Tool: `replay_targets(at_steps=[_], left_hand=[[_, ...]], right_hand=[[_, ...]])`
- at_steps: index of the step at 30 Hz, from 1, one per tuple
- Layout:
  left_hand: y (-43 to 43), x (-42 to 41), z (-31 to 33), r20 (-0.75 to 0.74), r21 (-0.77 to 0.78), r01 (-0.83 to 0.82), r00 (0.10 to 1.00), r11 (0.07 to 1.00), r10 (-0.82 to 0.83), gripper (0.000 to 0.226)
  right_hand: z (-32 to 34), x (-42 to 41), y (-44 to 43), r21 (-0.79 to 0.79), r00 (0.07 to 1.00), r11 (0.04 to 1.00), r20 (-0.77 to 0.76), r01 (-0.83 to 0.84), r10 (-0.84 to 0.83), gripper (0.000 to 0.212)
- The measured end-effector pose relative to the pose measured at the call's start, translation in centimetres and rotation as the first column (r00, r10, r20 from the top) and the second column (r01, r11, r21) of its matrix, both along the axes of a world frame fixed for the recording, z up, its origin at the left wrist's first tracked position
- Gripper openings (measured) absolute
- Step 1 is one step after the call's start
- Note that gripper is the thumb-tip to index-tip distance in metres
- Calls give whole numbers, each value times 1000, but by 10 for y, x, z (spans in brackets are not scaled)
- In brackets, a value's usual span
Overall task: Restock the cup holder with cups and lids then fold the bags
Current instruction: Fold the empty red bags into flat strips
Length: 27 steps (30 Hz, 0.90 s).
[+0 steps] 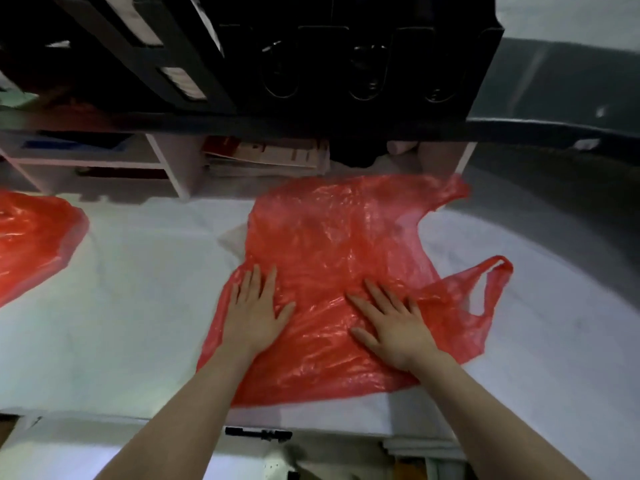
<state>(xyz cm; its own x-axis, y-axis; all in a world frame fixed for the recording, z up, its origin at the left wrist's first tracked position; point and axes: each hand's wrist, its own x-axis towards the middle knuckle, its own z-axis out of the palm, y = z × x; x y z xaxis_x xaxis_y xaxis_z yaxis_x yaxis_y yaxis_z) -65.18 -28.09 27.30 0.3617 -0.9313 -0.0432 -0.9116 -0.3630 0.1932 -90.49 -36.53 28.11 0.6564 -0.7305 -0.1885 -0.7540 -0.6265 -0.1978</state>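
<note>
Bag [332, 244] lies flat on the counter [121, 306], long axis left to right; your left hand [254, 310] and right hand [391, 323] press it, fingers straight, slightly apart; handles [500, 282] lie beyond your right hand.

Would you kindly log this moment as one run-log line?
stage: bag folding | left hand: flat on red bag | right hand: flat on same bag | bag: spread on white counter, unfolded | second red bag: left edge
</note>
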Motion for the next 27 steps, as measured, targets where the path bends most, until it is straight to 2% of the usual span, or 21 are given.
replay_targets(at_steps=[5,7,9,11,13,15,17,19,22,24,25,27], left_hand=[[-8,4,-5,-2,104,-136,991,985,137,89],[-11,4,1,-12,165,-151,988,975,155,93],[-11,6,9,-42,163,-147,987,976,155,95],[-7,11,18,-61,5,-142,988,990,142,81],[-3,19,27,-160,-277,-174,978,945,133,49],[-3,32,36,-308,-468,-265,943,843,125,29],[-6,48,43,-418,-502,-361,897,786,145,27],[-15,67,47,-461,-480,-393,874,785,156,29],[-35,87,49,-553,-338,-395,818,854,159,28],[-50,93,48,-724,-157,-423,664,893,187,14],[-57,94,48,-794,-80,-429,574,900,202,10],[-69,95,46,-865,23,-441,440,897,239,31]], right_hand=[[11,-19,5,-16,997,997,-5,76,-76,62],[24,-15,13,-67,991,992,-68,110,-115,62],[42,0,17,-93,990,990,-80,106,-114,55],[64,21,15,-163,996,982,32,90,-86,40],[83,41,10,-237,958,964,281,120,-50,21],[92,54,-1,-263,863,942,502,209,-51,7],[92,62,-20,-219,788,929,606,297,-109,6],[85,64,-43,-115,724,912,651,394,-230,13],[70,58,-63,-36,587,827,723,561,-366,20],[64,53,-69,29,434,740,795,672,-425,21],[62,50,-73,113,347,698,804,707,-482,25],[61,47,-82,369,217,618,712,694,-668,36]])
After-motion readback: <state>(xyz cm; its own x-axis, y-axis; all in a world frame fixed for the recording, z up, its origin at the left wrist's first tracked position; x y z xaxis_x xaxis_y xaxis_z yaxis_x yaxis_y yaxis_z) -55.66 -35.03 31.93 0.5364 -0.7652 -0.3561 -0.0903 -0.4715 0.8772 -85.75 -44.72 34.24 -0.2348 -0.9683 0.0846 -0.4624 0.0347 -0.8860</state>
